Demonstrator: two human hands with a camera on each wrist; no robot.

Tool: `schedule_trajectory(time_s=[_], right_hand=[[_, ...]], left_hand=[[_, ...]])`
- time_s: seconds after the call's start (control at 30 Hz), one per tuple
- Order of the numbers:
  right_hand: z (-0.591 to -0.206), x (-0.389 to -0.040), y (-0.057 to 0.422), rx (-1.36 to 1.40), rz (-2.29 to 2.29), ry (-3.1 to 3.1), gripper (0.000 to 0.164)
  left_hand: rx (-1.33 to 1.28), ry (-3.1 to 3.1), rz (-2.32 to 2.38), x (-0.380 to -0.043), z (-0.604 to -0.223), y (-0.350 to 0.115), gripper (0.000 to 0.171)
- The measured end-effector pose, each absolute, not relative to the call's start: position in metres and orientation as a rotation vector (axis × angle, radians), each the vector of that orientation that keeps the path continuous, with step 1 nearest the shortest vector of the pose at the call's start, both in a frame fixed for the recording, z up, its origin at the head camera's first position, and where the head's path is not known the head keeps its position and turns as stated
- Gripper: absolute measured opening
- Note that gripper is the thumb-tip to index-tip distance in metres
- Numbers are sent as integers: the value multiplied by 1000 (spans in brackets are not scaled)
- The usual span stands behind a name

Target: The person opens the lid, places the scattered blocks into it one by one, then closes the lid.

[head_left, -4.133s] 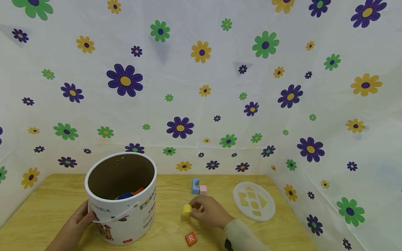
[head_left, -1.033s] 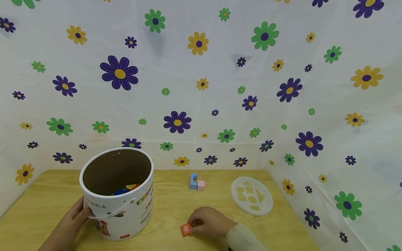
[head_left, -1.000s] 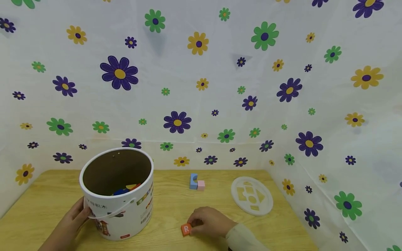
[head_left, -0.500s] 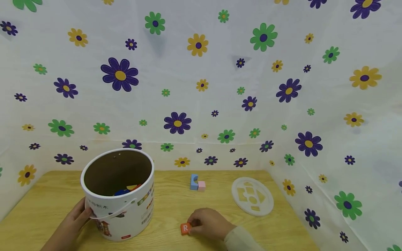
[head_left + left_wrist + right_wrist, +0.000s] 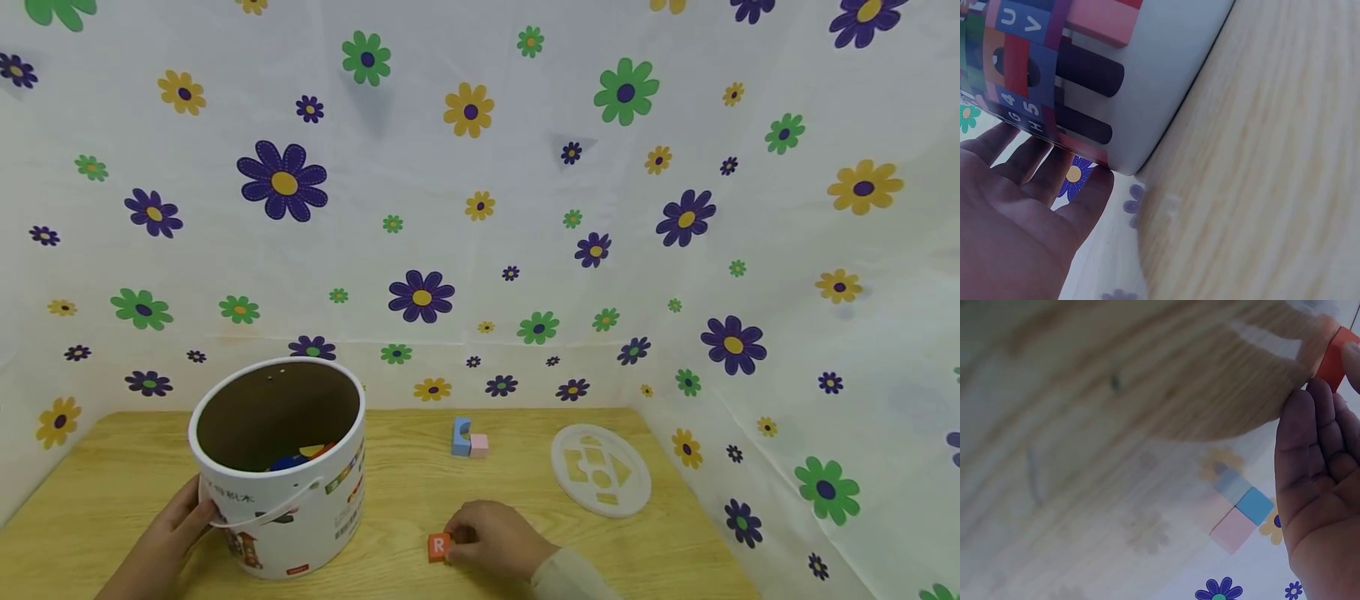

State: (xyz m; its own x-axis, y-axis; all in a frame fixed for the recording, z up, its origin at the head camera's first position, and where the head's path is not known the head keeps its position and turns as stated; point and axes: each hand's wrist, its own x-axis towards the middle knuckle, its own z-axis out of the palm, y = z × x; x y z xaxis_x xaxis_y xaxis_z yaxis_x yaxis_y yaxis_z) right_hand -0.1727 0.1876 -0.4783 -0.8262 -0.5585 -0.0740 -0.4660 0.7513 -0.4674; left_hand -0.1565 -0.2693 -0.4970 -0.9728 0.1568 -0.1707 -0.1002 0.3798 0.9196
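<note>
A white bucket (image 5: 277, 525) with printed pictures and a thin handle stands on the left of the table, seen in the head view. My left hand (image 5: 168, 529) rests against its left side; in the left wrist view spread fingers (image 5: 1088, 200) touch the printed wall. My right hand (image 5: 498, 537) pinches an orange-red letter block (image 5: 438, 547), with a white R facing up, at the table's surface. Part of that block (image 5: 1335, 359) shows beside the thumb in the right wrist view. Blue, yellow and red pieces (image 5: 300, 457) lie inside the bucket, partly hidden by its rim.
Farther back, a blue block with a curved cut-out (image 5: 460, 440) stands next to a pink block (image 5: 478, 446). A round white plate with shaped holes (image 5: 637, 492) lies on the right. Flower-printed white sheeting (image 5: 525, 167) borders the wooden table (image 5: 405, 492).
The yellow block earlier in my right hand has left the table, and a yellow piece shows in the bucket. My right hand now holds the R block, which has turned slightly.
</note>
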Motion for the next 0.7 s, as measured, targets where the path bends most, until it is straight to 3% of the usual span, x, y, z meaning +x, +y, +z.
schedule_trajectory(time_s=[0.7], right_hand=[[-483, -178, 187, -718, -881, 2623, 14]], left_hand=[[56, 2401, 1656, -158, -498, -270, 75]])
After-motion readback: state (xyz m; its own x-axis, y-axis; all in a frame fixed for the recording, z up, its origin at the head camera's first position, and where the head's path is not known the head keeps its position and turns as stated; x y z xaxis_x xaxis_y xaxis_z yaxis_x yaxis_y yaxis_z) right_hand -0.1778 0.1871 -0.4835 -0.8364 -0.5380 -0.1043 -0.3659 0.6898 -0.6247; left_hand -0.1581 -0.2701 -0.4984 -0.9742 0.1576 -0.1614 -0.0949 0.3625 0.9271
